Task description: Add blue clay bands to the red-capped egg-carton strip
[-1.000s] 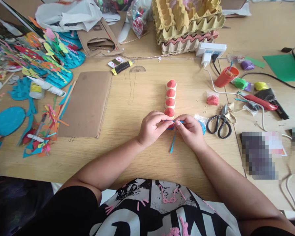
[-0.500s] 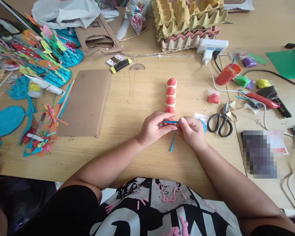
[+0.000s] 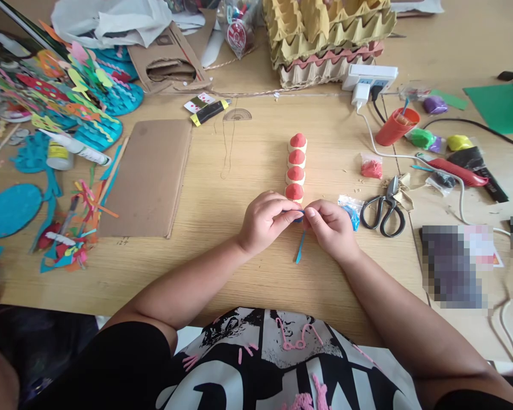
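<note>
A column of cream-coloured cups with red tops (image 3: pixel 297 156) stands on the table, its near end hidden behind my fingers. Over that end, a thin blue strip (image 3: pixel 300 212), which looks like modelling clay, runs between my hands. My left hand (image 3: pixel 268 222) pinches it with thumb and forefinger. Curled at the strip's other end, my right hand (image 3: pixel 331 228) presses thumb against forefinger. Below the fingers a small blue modelling tool (image 3: pixel 300 250) sticks out toward me; its upper end is hidden. Beside my right hand lies a bag of blue clay (image 3: pixel 354 217).
Black-handled scissors (image 3: pixel 385 210) lie to the right, near a bag of red clay (image 3: pixel 371 167) and a red cup (image 3: pixel 397 127). A cardboard sheet (image 3: pixel 147 176) lies left, beside paper scraps (image 3: pixel 74 239). Egg trays (image 3: pixel 325 42) and a power strip (image 3: pixel 370 78) stand behind.
My left thumb and forefinger have closed together on the blue strip, and less of it shows. My right hand has shifted slightly left. Another person's hand at the left edge has drawn back.
</note>
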Action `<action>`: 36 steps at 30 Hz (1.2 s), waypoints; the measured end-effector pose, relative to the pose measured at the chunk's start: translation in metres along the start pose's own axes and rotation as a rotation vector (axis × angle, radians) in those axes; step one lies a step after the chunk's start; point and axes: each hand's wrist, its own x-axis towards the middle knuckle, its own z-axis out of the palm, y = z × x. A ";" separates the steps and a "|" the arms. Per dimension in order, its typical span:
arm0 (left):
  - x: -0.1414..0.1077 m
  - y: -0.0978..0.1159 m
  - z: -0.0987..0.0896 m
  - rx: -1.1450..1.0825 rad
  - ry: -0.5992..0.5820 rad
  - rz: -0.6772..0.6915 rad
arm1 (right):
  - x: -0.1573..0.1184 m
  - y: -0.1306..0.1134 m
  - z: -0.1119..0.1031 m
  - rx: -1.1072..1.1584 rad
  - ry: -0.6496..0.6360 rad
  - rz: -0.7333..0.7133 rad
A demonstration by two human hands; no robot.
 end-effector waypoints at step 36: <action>-0.003 -0.003 0.004 -0.162 -0.014 -0.132 | 0.002 0.009 -0.002 0.139 0.046 0.073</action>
